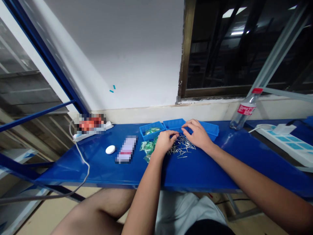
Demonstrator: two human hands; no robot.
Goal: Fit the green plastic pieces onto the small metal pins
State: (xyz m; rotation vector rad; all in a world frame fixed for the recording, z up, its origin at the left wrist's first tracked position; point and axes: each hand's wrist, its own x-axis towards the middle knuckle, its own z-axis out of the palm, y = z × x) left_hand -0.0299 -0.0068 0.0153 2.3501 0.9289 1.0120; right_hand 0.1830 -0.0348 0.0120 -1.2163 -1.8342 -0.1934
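Note:
A loose pile of thin silvery metal pins [184, 147], which look like rivets or nails, lies on the blue table. My left hand [165, 142] is over the pile's left side, its fingers pressed together; anything in them is too small to make out. On the other side, my right hand [197, 134] is bent with thumb and fingertips close together, and what they hold, if anything, does not show. Behind the hands stand a blue tray [173, 123] and, partly covered by my right hand, another blue tray [212, 130]. Small green-and-clear plastic packets [147, 147] lie beside my left hand.
A third blue tray [141, 132] holds more packets. Leftward are a blurred phone-shaped object [127, 148], a round white object [110, 149], and a power strip [94, 131] with a cable. A plastic bottle [245, 109] and another power strip [288, 143] stand right. Wall behind.

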